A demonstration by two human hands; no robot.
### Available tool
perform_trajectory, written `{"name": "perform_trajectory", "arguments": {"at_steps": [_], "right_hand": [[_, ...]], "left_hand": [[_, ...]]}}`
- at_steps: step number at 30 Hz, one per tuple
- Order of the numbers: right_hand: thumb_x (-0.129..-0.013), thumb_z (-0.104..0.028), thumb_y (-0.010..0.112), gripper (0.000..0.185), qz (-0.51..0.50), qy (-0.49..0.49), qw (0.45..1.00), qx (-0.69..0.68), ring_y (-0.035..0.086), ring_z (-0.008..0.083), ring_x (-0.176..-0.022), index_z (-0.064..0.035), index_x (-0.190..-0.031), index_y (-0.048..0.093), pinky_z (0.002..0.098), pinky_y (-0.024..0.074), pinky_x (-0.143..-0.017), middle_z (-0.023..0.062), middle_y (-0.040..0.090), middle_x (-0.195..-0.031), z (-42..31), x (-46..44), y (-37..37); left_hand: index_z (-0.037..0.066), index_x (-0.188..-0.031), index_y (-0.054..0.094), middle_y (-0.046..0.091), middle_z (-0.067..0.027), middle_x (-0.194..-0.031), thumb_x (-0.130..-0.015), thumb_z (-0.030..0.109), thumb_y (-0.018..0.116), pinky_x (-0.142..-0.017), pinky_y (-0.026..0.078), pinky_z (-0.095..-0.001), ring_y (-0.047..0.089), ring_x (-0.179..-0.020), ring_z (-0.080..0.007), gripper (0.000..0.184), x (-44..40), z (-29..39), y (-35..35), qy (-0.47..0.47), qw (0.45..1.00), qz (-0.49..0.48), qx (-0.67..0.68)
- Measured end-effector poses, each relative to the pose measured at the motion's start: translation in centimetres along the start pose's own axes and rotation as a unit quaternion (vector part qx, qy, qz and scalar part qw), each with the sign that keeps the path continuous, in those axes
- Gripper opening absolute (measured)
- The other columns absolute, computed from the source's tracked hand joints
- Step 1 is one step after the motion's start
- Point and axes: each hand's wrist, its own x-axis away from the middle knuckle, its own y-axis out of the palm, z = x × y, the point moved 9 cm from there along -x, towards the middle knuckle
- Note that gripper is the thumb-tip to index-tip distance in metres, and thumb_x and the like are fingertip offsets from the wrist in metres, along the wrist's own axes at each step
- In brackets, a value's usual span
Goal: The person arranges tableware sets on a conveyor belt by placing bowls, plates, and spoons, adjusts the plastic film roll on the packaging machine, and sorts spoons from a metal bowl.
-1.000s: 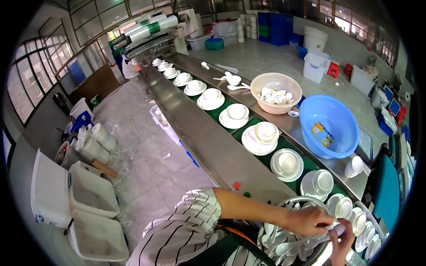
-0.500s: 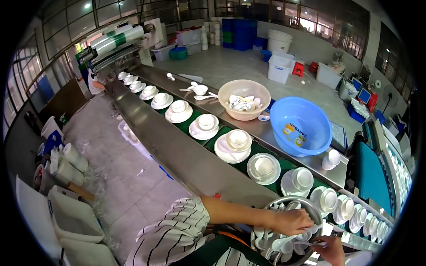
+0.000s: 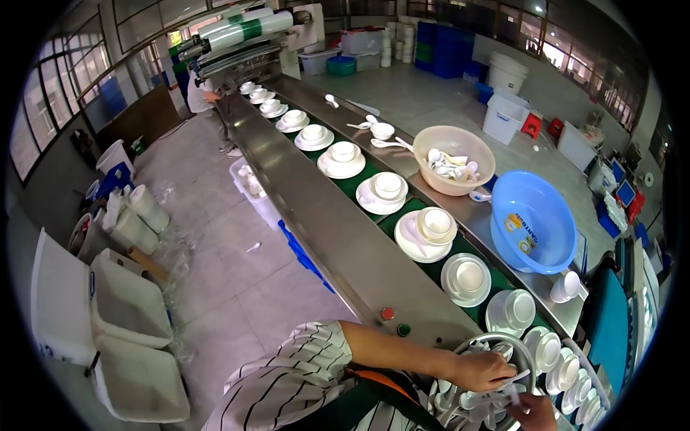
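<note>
White spoons point(image 3: 467, 415) fill a metal basin point(image 3: 530, 352) at the lower right, close to my body. Over it, my left hand point(image 3: 483, 371) has its fingers closed on a white spoon, whose handle sticks out to the right. My right hand point(image 3: 535, 412) is at the basin's right side, pinching a white spoon; part of it is smeared by motion. Just beyond the basin, a green conveyor belt point(image 3: 429, 269) carries stacks of white plates, bowls and cups. The nearest stacks are a bowl set point(image 3: 512, 312) and a plate stack with a cup point(image 3: 466, 280).
Past the belt, a beige basin point(image 3: 417, 154) of spoons and a blue basin point(image 3: 535, 215) stand on the metal ledge. Red and green buttons point(image 3: 387, 314) sit on the near edge. A person point(image 3: 201, 93) stands by the film-roll machine point(image 3: 248, 36). White bins point(image 3: 140, 381) are at left.
My view has turned left, so the belt and basins appear further right. Both hands stay over the spoon basin, and the right hand has drawn nearer to the left.
</note>
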Motion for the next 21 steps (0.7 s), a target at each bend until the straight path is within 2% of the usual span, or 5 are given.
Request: {"name": "perform_trajectory", "arguments": {"at_steps": [12, 14, 15, 18, 21], "right_hand": [[-0.083, -0.005, 0.058, 0.009, 0.201, 0.073, 0.939, -0.269, 0.050, 0.0072, -0.047, -0.0012, -0.076, 0.053, 0.0217, 0.0374, -0.044, 0.0020, 0.051, -0.054, 2.3, -0.9, -0.1], [-0.091, -0.014, 0.050, 0.015, 0.227, 0.044, 0.934, -0.272, 0.049, 0.0083, -0.042, -0.0015, -0.083, 0.054, 0.0225, 0.0363, -0.039, 0.0015, 0.049, -0.050, 0.5, -1.4, -0.1], [-0.088, -0.017, 0.059, 0.023, 0.119, 0.181, 0.927, -0.307, 0.061, 0.0190, -0.084, 0.0015, -0.102, 0.056, 0.0320, 0.0482, -0.070, 0.0147, 0.062, -0.092, 1.4, -1.1, 1.3], [-0.095, -0.013, 0.046, 0.020, 0.172, 0.074, 0.924, -0.334, 0.055, 0.0144, -0.063, 0.0024, -0.087, 0.055, 0.0286, 0.0457, -0.058, 0.0088, 0.059, -0.071, 0.9, -2.4, 2.2], [-0.088, -0.018, 0.058, 0.018, 0.194, -0.009, 0.965, -0.174, 0.055, 0.0377, -0.068, 0.0001, -0.086, 0.053, 0.0425, 0.0433, -0.060, 0.0183, 0.056, -0.078, -0.8, -2.0, 0.8]], "left_hand": [[0.002, -0.087, 0.053, 0.057, -0.0178, -0.075, -0.078, 0.013, 0.060, -0.067, 0.044, -0.0438, 0.056, -0.074, -0.0371, 0.016, 1.5, -0.9, 0.5, -0.001, 0.999, -0.023, 0.034], [0.002, -0.085, 0.054, 0.057, -0.0180, -0.076, -0.078, 0.014, 0.060, -0.067, 0.045, -0.0442, 0.057, -0.075, -0.0376, 0.016, 1.4, -0.9, 0.0, -0.011, 0.998, -0.010, 0.062], [0.001, -0.083, 0.055, 0.057, -0.0170, -0.076, -0.079, 0.017, 0.060, -0.065, 0.045, -0.0440, 0.057, -0.074, -0.0375, 0.017, 1.4, -1.2, -0.2, -0.024, 0.998, -0.008, 0.055], [0.000, -0.082, 0.054, 0.053, -0.0146, -0.074, -0.083, 0.019, 0.059, -0.062, 0.043, -0.0399, 0.055, -0.068, -0.0327, 0.019, 1.7, -1.5, -1.1, -0.051, 0.996, -0.004, 0.070], [-0.001, -0.083, 0.053, 0.051, -0.0127, -0.073, -0.086, 0.014, 0.059, -0.060, 0.042, -0.0362, 0.052, -0.065, -0.0277, 0.016, 0.9, 0.2, -2.6, -0.071, 0.997, -0.011, 0.035]]}}
